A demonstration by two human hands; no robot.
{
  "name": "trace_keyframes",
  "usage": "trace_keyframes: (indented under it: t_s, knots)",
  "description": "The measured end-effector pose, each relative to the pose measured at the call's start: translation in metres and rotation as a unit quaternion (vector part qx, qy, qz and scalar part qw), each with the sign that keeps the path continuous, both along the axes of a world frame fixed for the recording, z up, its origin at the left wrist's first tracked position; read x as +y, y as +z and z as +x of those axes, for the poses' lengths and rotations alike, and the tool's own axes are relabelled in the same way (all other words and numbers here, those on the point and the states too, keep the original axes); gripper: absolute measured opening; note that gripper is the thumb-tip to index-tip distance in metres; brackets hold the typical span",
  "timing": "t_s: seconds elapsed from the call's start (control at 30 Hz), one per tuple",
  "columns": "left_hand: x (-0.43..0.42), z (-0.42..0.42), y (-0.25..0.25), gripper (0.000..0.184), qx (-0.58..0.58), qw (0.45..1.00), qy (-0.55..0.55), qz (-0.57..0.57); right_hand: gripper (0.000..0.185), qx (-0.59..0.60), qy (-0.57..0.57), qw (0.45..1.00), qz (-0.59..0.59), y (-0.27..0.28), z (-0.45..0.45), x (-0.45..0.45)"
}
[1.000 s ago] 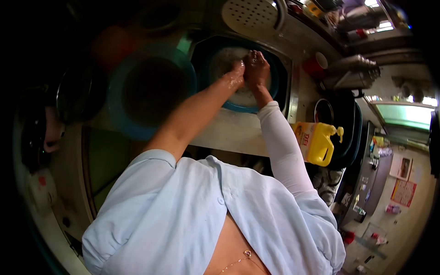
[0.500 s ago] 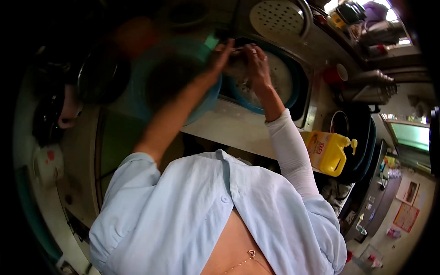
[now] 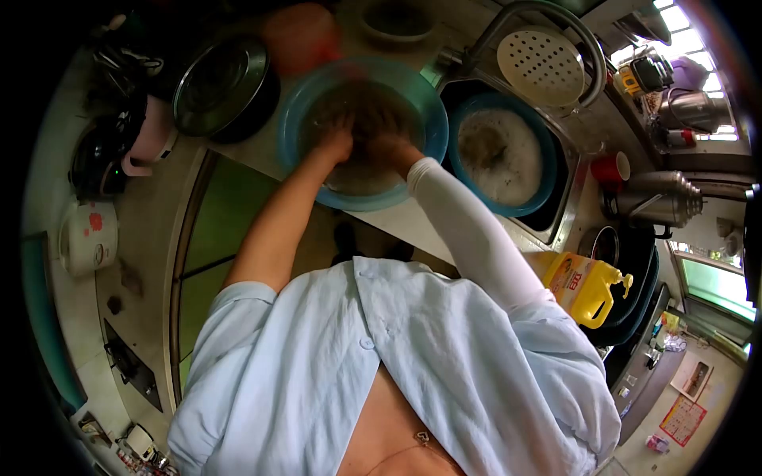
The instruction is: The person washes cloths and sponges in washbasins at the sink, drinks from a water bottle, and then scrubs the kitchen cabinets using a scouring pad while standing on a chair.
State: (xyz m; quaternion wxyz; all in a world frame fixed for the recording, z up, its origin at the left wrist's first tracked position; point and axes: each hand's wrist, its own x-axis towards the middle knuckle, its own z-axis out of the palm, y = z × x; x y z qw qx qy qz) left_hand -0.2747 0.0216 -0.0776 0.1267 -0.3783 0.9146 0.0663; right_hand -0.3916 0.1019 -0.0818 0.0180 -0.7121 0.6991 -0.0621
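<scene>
My left hand (image 3: 337,140) is in a large blue basin (image 3: 431,135) on the counter, fingers stretched forward into murky water. Close beside it, my right hand (image 3: 387,144) reaches into the same water, its fingers looking spread and dim below the surface. A dark patch lies between the hands, too unclear to name. To the right, in the sink, a second blue basin (image 3: 520,208) holds foamy water (image 3: 508,170) with dark specks and a brownish patch.
A curved faucet (image 3: 524,12) arches over the sink (image 3: 567,190) beside a perforated white strainer (image 3: 541,67). At the left stands a lidded dark pot (image 3: 222,83), with a blurred red item (image 3: 300,38) behind. A yellow jug (image 3: 583,287) and a red cup (image 3: 609,168) are at the right.
Both hands have moved left, from above the foamy basin into the other basin's murky water. The camera view has shifted, so the basins appear further right.
</scene>
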Motion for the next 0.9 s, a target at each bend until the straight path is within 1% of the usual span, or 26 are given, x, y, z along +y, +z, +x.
trace_keyframes:
  t_s: [0.03,0.07,0.1,0.13,0.17,0.2,0.23,0.27,0.3,0.33,0.37,0.4,0.43,0.47,0.5,0.53,0.57,0.6,0.63,0.67,0.7,0.77,0.8,0.83,0.87,0.9]
  knots:
    - [-0.009,0.003,-0.012,0.064,0.001,1.0,-0.001,0.003,0.05,0.014,0.025,0.999,0.023,0.004,-0.004,0.003]
    - [-0.026,0.007,-0.032,0.064,0.092,0.992,-0.019,0.087,0.05,0.017,0.024,0.999,0.023,0.012,-0.009,0.0]
    - [-0.034,0.009,-0.033,0.065,0.183,0.968,-0.038,0.168,0.05,-0.114,-0.023,0.99,0.081,0.026,-0.015,-0.006]
    - [-0.037,0.009,-0.035,0.065,0.185,0.968,-0.04,0.168,0.049,-0.243,-0.069,0.958,0.136,0.039,-0.021,-0.011]
    - [-0.035,0.01,-0.026,0.064,0.274,0.938,0.088,0.191,0.049,-0.241,-0.07,0.958,0.138,0.059,-0.022,-0.009]
    - [-0.031,0.011,-0.016,0.063,0.355,0.885,0.214,0.21,0.051,-0.222,-0.162,0.953,0.131,0.076,-0.02,-0.003]
    - [-0.021,0.011,-0.005,0.063,0.351,0.886,0.214,0.214,0.052,-0.206,-0.252,0.937,0.123,0.094,-0.018,0.002]
    - [-0.01,0.008,0.009,0.055,0.398,0.794,0.335,0.316,0.048,-0.23,-0.289,0.926,0.075,0.071,-0.016,-0.001]
    - [-0.004,0.003,0.024,0.048,0.432,0.673,0.443,0.406,0.045,-0.306,-0.284,0.908,0.025,0.044,-0.009,-0.009]
    - [-0.002,-0.002,0.039,0.048,0.432,0.674,0.441,0.407,0.041,-0.443,-0.254,0.86,-0.008,0.02,-0.001,-0.021]
    - [-0.001,-0.005,0.05,0.048,0.439,0.553,0.483,0.518,0.037,-0.571,-0.231,0.787,-0.025,0.014,0.008,-0.028]
    - [-0.001,-0.008,0.061,0.048,0.422,0.422,0.533,0.6,0.034,-0.643,-0.213,0.735,-0.035,0.027,0.02,-0.03]
    - [-0.007,-0.006,0.053,0.048,0.431,0.357,0.505,0.658,0.027,-0.599,-0.194,0.774,-0.068,0.058,0.034,-0.027]
    - [-0.015,-0.001,0.037,0.047,0.451,0.318,0.451,0.701,0.021,-0.552,-0.175,0.809,-0.1,0.082,0.048,-0.023]
    - [-0.025,0.003,0.02,0.046,0.468,0.285,0.374,0.748,0.021,-0.552,-0.179,0.808,-0.102,0.1,0.058,-0.018]
    - [-0.032,0.006,0.005,0.046,0.479,0.264,0.296,0.783,0.023,-0.483,-0.112,0.85,-0.179,0.115,0.067,-0.013]
    - [-0.034,0.01,-0.001,0.045,0.484,0.242,0.229,0.809,0.026,-0.407,-0.043,0.877,-0.252,0.12,0.074,-0.01]
    - [-0.033,0.011,-0.007,0.045,0.485,0.222,0.182,0.826,0.023,-0.346,-0.04,0.896,-0.275,0.117,0.079,-0.01]
    - [-0.031,0.01,-0.014,0.044,0.483,0.197,0.174,0.835,0.023,-0.346,-0.043,0.896,-0.275,0.105,0.076,-0.014]
    - [-0.026,0.006,-0.017,0.044,0.479,0.171,0.19,0.84,0.021,-0.359,-0.111,0.896,-0.235,0.086,0.07,-0.022]
    - [-0.02,-0.001,-0.019,0.043,0.473,0.139,0.241,0.836,0.022,-0.37,-0.177,0.891,-0.195,0.08,0.063,-0.031]
    - [-0.01,-0.008,-0.023,0.042,0.466,0.118,0.364,0.797,0.03,-0.326,-0.232,0.909,-0.118,0.071,0.038,-0.033]
    - [-0.007,-0.01,-0.006,0.038,0.47,0.207,0.438,0.738,0.033,-0.29,-0.25,0.921,-0.078,0.069,0.024,-0.032]
    - [-0.005,-0.013,0.011,0.034,0.45,0.297,0.508,0.671,0.033,-0.29,-0.249,0.921,-0.077,0.063,0.008,-0.031]
    - [-0.01,-0.007,0.006,0.034,0.45,0.296,0.509,0.671,0.034,-0.216,-0.216,0.949,-0.076,0.05,-0.009,-0.03]
    - [-0.02,0.0,-0.003,0.035,0.51,0.362,0.441,0.644,0.035,-0.139,-0.18,0.971,-0.076,0.043,-0.017,-0.028]
